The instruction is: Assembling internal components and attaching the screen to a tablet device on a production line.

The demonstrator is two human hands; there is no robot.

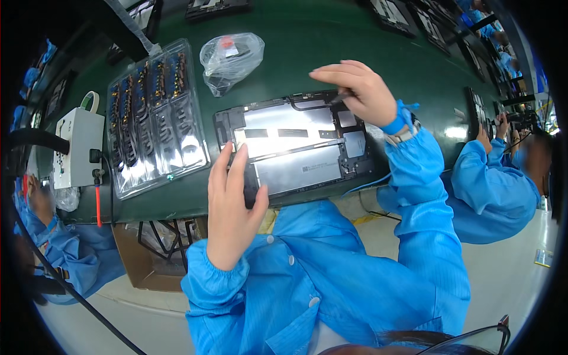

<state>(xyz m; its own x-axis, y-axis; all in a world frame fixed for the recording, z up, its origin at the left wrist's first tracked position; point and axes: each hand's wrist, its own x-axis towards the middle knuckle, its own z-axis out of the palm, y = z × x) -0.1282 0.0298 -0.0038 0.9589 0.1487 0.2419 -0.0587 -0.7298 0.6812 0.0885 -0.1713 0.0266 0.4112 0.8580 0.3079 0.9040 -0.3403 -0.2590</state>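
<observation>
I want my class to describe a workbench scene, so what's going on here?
A person in a blue smock is handling an opened, flat tablet-like device. The left hand touches its left end with fingers spread. The right hand is over its far right corner, with something small and dark at the fingers, too unclear to name. A clear tray of small parts lies to the left, and a crumpled plastic bag lies beyond the device.
</observation>
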